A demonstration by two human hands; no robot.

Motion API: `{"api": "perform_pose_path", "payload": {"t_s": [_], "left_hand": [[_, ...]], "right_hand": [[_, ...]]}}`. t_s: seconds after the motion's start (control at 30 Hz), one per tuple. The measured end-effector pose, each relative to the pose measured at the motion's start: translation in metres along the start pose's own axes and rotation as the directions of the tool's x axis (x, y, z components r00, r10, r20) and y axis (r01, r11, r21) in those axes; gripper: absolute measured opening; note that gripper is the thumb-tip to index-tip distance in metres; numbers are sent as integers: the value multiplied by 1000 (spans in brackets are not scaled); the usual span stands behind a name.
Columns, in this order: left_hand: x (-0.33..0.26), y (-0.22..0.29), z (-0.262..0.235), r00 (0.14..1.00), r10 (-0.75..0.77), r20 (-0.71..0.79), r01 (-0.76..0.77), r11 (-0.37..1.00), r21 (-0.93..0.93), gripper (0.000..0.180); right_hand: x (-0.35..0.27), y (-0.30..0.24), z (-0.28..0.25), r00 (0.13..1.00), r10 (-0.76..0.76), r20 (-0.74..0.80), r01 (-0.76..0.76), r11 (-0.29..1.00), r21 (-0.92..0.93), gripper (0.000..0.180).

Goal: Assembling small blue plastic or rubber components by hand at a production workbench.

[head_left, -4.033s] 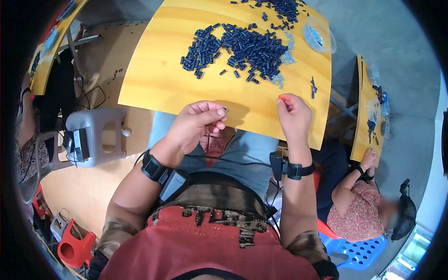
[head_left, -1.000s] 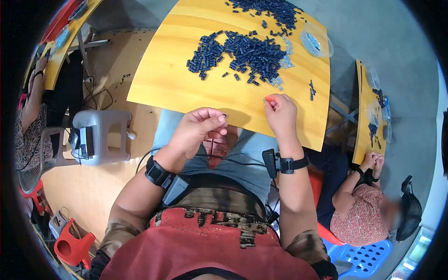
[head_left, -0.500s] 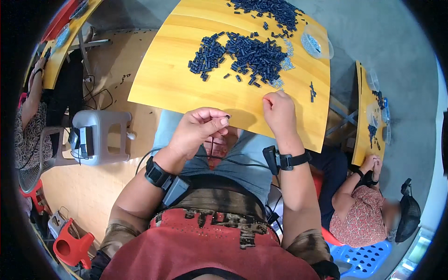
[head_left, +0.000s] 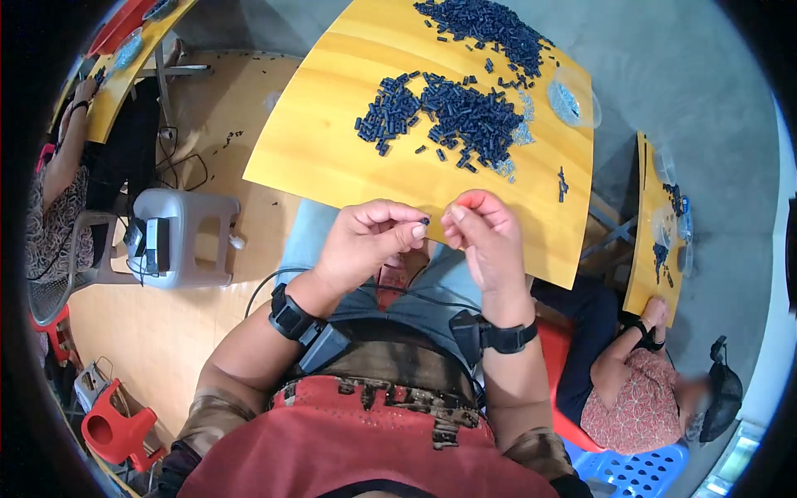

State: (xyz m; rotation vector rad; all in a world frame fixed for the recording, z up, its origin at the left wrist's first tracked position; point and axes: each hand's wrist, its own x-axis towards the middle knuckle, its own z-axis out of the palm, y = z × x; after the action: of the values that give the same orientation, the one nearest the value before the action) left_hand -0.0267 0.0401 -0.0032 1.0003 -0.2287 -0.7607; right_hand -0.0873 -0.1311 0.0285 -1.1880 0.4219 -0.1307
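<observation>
In front of my body, at the near edge of the yellow table (head_left: 307, 149), my left hand (head_left: 365, 245) pinches a small black cylindrical piece (head_left: 425, 222) between thumb and forefinger. Close to its right is my right hand (head_left: 491, 241), thumb and fingertips pressed together. Whatever it may hold is too small to make out. A narrow gap separates the two hands. Beyond them lie heaps of similar black pieces, a smaller heap (head_left: 388, 112) and a larger heap (head_left: 471, 119). Small silvery parts (head_left: 522, 133) are scattered along the larger heap's right side.
A farther black heap (head_left: 490, 29) covers the table's back. At its right edge stands a clear plastic bowl (head_left: 564, 101) of silvery parts. A grey stool (head_left: 178, 241) is on the left. One co-worker (head_left: 635, 398) sits at the right, another (head_left: 62, 207) at the far left.
My right hand has come away from beside the heap toward my left hand, its pinched fingertips now facing the black piece. The view has shifted slightly.
</observation>
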Motion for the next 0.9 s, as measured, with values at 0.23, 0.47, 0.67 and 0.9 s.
{"api": "perform_pose_path", "payload": {"t_s": [0.23,0.47,0.67,0.9], "left_hand": [[-2,4,3,996,-86,-2,86,996,-5,18],[-1,1,2,999,-50,-16,50,999,-2,16],[-1,-1,-3,998,-57,-20,58,998,15,15],[-1,-3,-7,981,-163,-102,165,986,12,14]], "right_hand": [[-9,8,13,995,-39,89,39,999,-2,10],[-11,11,19,987,-150,61,160,961,-225,9],[-15,6,27,861,-471,194,464,566,-681,10],[-14,-6,28,723,-395,567,653,123,-747,22]]}}
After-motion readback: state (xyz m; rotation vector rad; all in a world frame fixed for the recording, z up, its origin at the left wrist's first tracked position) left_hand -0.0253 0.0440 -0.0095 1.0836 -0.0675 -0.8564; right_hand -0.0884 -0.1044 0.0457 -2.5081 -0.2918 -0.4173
